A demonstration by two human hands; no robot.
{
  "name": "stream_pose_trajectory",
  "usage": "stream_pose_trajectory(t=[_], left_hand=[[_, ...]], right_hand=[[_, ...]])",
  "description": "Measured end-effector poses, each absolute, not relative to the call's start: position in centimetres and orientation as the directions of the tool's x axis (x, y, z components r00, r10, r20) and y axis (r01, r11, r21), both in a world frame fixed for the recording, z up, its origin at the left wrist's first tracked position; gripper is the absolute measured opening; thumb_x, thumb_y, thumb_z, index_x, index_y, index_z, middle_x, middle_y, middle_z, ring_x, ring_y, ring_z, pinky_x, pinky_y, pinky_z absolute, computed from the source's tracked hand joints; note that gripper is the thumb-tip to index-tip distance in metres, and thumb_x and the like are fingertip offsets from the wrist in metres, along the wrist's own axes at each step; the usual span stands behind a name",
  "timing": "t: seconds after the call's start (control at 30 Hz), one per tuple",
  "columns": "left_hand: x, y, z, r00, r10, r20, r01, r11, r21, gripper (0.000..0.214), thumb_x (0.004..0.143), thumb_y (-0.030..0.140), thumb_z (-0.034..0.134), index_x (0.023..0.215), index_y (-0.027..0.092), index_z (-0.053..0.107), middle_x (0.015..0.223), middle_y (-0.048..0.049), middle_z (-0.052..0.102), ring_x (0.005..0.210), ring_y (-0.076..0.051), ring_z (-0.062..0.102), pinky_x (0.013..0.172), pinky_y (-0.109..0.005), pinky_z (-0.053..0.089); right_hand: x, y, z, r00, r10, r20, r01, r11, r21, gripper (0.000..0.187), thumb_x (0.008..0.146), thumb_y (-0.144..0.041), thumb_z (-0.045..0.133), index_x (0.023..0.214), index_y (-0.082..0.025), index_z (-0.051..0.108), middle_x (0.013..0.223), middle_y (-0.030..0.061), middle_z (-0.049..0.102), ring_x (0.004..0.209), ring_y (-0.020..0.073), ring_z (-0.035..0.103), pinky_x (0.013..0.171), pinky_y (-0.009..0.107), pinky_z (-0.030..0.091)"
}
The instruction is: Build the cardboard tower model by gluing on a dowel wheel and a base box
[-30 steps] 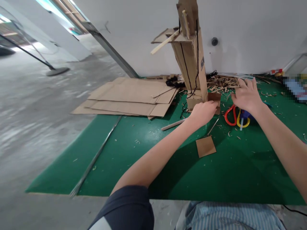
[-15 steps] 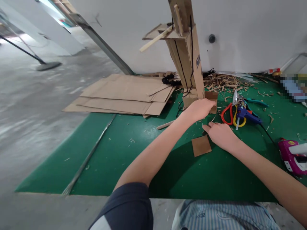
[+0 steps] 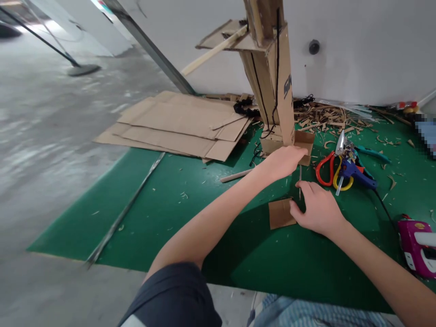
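My left hand [image 3: 286, 161] is closed at the foot of a tall cardboard structure [image 3: 285, 102], by a small open cardboard box [image 3: 304, 140]. Its fingers are mostly hidden, so whatever they grip does not show. Below it a thin stick [image 3: 300, 175] points toward me. My right hand [image 3: 316, 206] is open, thumb and index finger apart, with the stick's lower end near the index finger. The thumb overlaps the right edge of a square cardboard piece [image 3: 281, 214] lying on the green mat [image 3: 190, 218]; I cannot tell whether it touches.
Red-handled scissors [image 3: 327, 168], a blue glue gun [image 3: 356, 174] and teal-handled pliers [image 3: 374, 154] lie to the right. A magenta device [image 3: 417, 243] is at the right edge. Stacked cardboard sheets [image 3: 177, 122] lie at left; cardboard scraps [image 3: 327, 117] line the wall. A wooden strip [image 3: 235, 175] lies left of my hand.
My right hand has drawn back toward me and opened, its thumb now over the square cardboard's edge. The thin stick shows more. My left hand stays at the structure's foot; the view has shifted.
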State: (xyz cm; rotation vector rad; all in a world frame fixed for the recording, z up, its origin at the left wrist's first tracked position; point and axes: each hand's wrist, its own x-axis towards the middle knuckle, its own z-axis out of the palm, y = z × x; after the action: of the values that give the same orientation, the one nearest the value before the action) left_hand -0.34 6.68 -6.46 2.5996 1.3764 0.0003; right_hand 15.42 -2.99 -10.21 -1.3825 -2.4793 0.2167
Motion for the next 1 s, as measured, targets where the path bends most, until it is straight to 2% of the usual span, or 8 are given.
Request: stream_pose_trajectory(t=[0.07,0.17,0.27,0.37,0.47,0.67,0.8,1.0], left_hand=[[-0.4,6.7,-6.5,0.563,0.821,-0.096,0.822,-0.542,0.175,0.030,0.097,0.009,0.034,0.113,0.014,0.058,0.105,-0.0125,0.072,0.085,-0.023,0.071,0.060,-0.029,0.043],[-0.4,6.5,-6.4,0.555,0.825,-0.103,0.828,-0.536,0.165,0.031,0.095,0.006,0.033,0.110,0.014,0.058,0.105,-0.0125,0.071,0.088,-0.023,0.071,0.064,-0.029,0.044],[-0.2,6.3,-6.2,0.555,0.824,-0.115,0.830,-0.539,0.141,0.031,0.091,0.002,0.035,0.110,0.013,0.057,0.105,-0.0133,0.071,0.088,-0.024,0.071,0.065,-0.030,0.045],[0.0,6.0,-6.0,0.555,0.823,-0.116,0.831,-0.544,0.116,0.032,0.088,0.000,0.037,0.110,0.012,0.057,0.103,-0.0138,0.070,0.087,-0.025,0.071,0.064,-0.031,0.045],[0.0,6.0,-5.9,0.557,0.823,-0.113,0.828,-0.538,0.159,0.027,0.093,0.005,0.035,0.104,0.014,0.057,0.099,-0.0122,0.071,0.085,-0.024,0.070,0.063,-0.030,0.045],[-0.2,6.0,-6.4,0.546,0.834,-0.081,0.812,-0.502,0.299,0.024,0.098,0.016,0.035,0.095,0.017,0.059,0.095,-0.0105,0.071,0.074,-0.020,0.069,0.061,-0.028,0.045],[0.3,5.8,-6.7,0.534,0.843,-0.064,0.806,-0.484,0.341,0.024,0.098,0.015,0.036,0.098,0.014,0.060,0.094,-0.0119,0.071,0.073,-0.019,0.069,0.063,-0.028,0.047],[1.1,5.9,-6.5,0.518,0.852,-0.071,0.819,-0.471,0.329,0.024,0.096,0.009,0.038,0.103,0.012,0.061,0.094,-0.0142,0.071,0.082,-0.022,0.072,0.070,-0.030,0.051]], right_hand=[[15.1,-2.8,-10.8,-0.470,0.860,0.198,0.830,0.507,-0.233,0.021,0.093,-0.033,0.053,0.099,-0.015,0.062,0.094,0.0118,0.073,0.084,0.0222,0.069,0.057,0.028,0.042],[14.8,-2.5,-11.7,-0.408,0.882,0.234,0.893,0.439,-0.097,0.020,0.097,-0.017,0.043,0.093,-0.014,0.062,0.078,0.0095,0.070,0.073,0.0200,0.068,0.052,0.028,0.036],[14.9,-2.4,-12.2,-0.405,0.868,0.289,0.908,0.418,0.016,0.026,0.097,-0.007,0.038,0.100,-0.012,0.063,0.076,0.0080,0.069,0.071,0.0186,0.068,0.048,0.028,0.033],[15.0,-2.5,-12.1,-0.413,0.847,0.335,0.907,0.414,0.073,0.033,0.097,-0.006,0.036,0.120,-0.009,0.059,0.087,0.0102,0.070,0.074,0.0186,0.068,0.048,0.028,0.035],[14.9,-2.2,-11.7,-0.390,0.869,0.306,0.920,0.383,0.086,0.041,0.097,-0.007,0.033,0.133,-0.007,0.052,0.095,0.0137,0.070,0.076,0.0198,0.069,0.049,0.028,0.038],[14.6,-1.3,-11.3,-0.316,0.931,0.183,0.949,0.309,0.065,0.042,0.097,-0.011,0.033,0.135,-0.009,0.051,0.108,0.0170,0.069,0.074,0.0204,0.071,0.049,0.028,0.039],[14.8,-1.3,-11.5,-0.297,0.938,0.180,0.955,0.287,0.078,0.043,0.097,-0.013,0.033,0.137,-0.008,0.050,0.104,0.0168,0.068,0.070,0.0204,0.071,0.048,0.027,0.038],[14.8,-1.2,-11.9,-0.283,0.941,0.185,0.958,0.267,0.104,0.047,0.097,-0.011,0.031,0.141,-0.007,0.046,0.097,0.0150,0.067,0.066,0.0183,0.070,0.046,0.027,0.035]])
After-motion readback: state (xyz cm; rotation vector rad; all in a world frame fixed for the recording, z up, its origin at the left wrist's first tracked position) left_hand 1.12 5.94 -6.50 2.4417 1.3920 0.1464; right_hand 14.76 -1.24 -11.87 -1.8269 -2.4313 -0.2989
